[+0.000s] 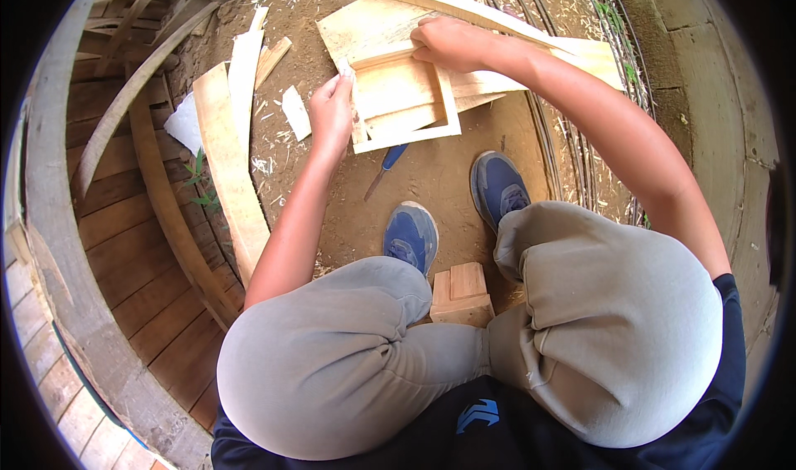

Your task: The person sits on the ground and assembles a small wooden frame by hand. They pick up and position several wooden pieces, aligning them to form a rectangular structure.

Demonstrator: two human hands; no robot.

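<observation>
A shallow rectangular wooden frame [448,104] of pale, thin strips is held tilted in front of me, above the boards on the ground. My left hand [331,112] is closed on its left side, thumb up near the far left corner. Something small and whitish shows at the thumb; I cannot make out what it is. At the far right corner, my right hand [448,44] is curled with its fingers pinching the far rail. Beneath the near rail, a blue-handled tool [395,156] with a narrow blade lies on the dirt.
Wide pale boards [373,24] and a curved strip [439,2] lie beyond the frame. Long planks [222,130] rest at left, beside a timber structure [62,180]. Thin dark rods [551,138] run along the right. A wooden block [461,292] sits between my legs.
</observation>
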